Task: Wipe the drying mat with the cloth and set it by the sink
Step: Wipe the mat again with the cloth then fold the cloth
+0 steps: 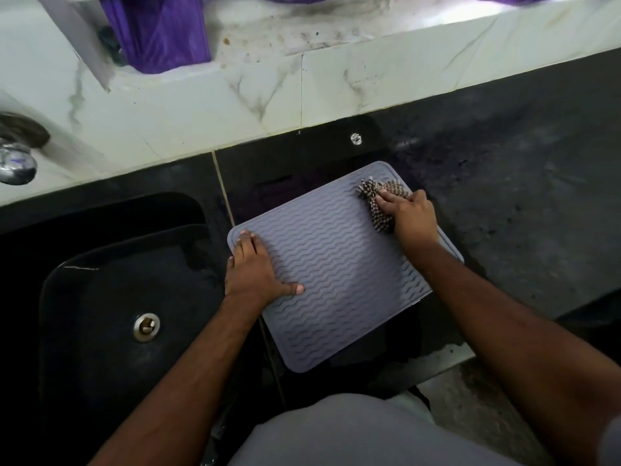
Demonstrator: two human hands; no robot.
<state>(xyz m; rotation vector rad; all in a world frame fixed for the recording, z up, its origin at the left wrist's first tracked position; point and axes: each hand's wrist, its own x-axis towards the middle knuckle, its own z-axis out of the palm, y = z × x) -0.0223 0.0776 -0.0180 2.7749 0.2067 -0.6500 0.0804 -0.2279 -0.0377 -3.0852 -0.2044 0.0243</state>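
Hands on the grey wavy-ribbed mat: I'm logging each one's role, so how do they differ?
The left hand lies flat with straight fingers near the grey ribbed silicone mat's sink-side edge; the right hand curls round a bunched checked cloth at the far corner. Both press on the mat.

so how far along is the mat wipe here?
Done: the grey wavy-ribbed silicone drying mat lies flat on the black counter, right beside the black sink. In hand: the left hand presses flat on the mat's near-left corner, while the right hand holds the bunched checked cloth at the far-right corner. Left: wiping the remaining mat surface; whether its final spot differs, I can't tell.
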